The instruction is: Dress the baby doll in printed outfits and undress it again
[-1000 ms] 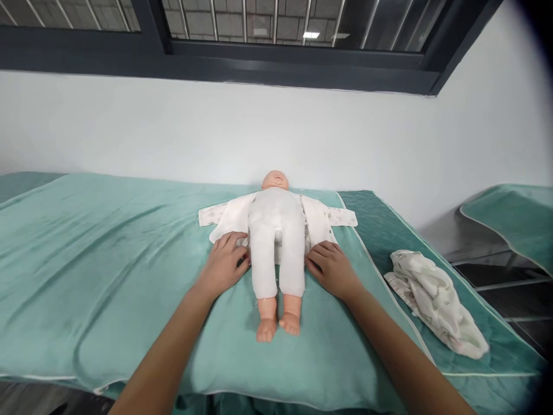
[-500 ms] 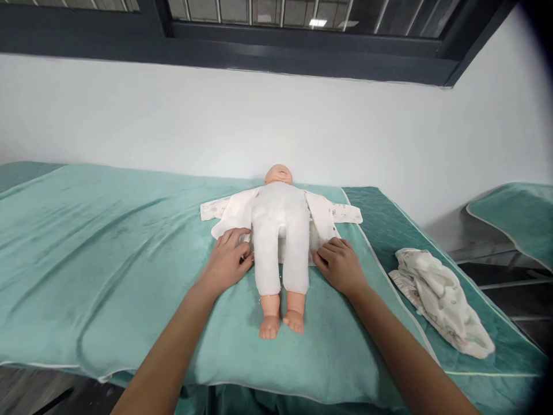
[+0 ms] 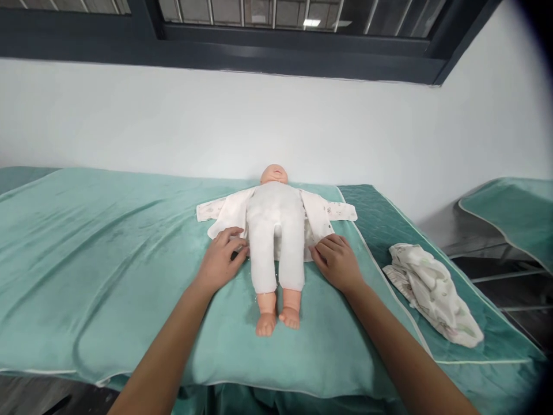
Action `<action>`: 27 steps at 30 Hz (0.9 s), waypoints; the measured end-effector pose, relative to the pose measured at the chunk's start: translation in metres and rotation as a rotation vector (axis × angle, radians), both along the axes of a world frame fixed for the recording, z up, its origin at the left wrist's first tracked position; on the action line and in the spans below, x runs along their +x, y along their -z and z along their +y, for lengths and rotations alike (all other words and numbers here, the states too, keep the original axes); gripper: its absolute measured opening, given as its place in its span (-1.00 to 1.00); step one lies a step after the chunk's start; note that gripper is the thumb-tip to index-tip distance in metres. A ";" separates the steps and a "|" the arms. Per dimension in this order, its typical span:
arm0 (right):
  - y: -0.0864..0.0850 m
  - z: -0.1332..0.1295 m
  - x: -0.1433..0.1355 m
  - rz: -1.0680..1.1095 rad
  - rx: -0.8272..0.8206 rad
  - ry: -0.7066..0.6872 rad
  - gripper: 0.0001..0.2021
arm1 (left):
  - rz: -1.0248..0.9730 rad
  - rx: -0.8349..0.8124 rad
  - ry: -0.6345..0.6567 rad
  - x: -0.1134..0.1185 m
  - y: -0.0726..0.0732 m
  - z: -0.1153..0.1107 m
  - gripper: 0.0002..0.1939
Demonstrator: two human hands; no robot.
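Wall: white (image 3: pixel 216 115), across the middle and upper right of the frame, behind the sheet.
Sheet: light green (image 3: pixel 108 248), left and centre, creased at left; it bears the doll.
Window: dark frame (image 3: pixel 280 52), along the top, bars beyond.
Pad: darker green (image 3: pixel 367 219), right of centre, showing past the sheet's piped edge.
Doll: on its back in the centre (image 3: pixel 276 202), head by the wall, feet towards you, so its front lies within your reach.
Shirt: beneath the doll (image 3: pixel 231 213), sleeves out to both sides, front panels open, which leaves the doll's front uncovered. You cannot tell whether its arms are in the sleeves.
Cloth: pale, printed, crumpled at lower right (image 3: pixel 432 294), on the pad, apart from your hands.
Left hand: beside the doll's leg (image 3: pixel 220 259), fingers bent at the shirt's lower edge, perhaps to steady it; you cannot tell whether they pinch it.
Right hand: opposite (image 3: pixel 337 262), fingers curled at the other lower edge; a pinch cannot be told here either.
Change: your view shifts slightly; your right hand sits a little farther from the doll's leg, while doll, shirt and cloth keep their places.
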State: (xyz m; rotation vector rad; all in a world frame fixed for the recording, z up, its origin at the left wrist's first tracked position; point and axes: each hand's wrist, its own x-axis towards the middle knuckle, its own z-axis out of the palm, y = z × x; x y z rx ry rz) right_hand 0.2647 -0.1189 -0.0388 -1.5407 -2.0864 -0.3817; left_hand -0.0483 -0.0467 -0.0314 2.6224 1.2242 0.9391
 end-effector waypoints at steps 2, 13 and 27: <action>-0.001 -0.002 0.000 0.016 -0.014 -0.004 -0.68 | -0.031 -0.035 -0.014 0.000 0.000 0.002 -0.76; 0.011 0.006 0.004 0.167 0.077 0.301 -0.79 | 0.051 -0.163 -0.243 0.012 0.000 0.014 -0.62; 0.010 0.002 0.004 0.300 -0.022 0.276 -0.80 | -0.291 -0.055 -0.303 0.020 -0.002 0.000 -0.67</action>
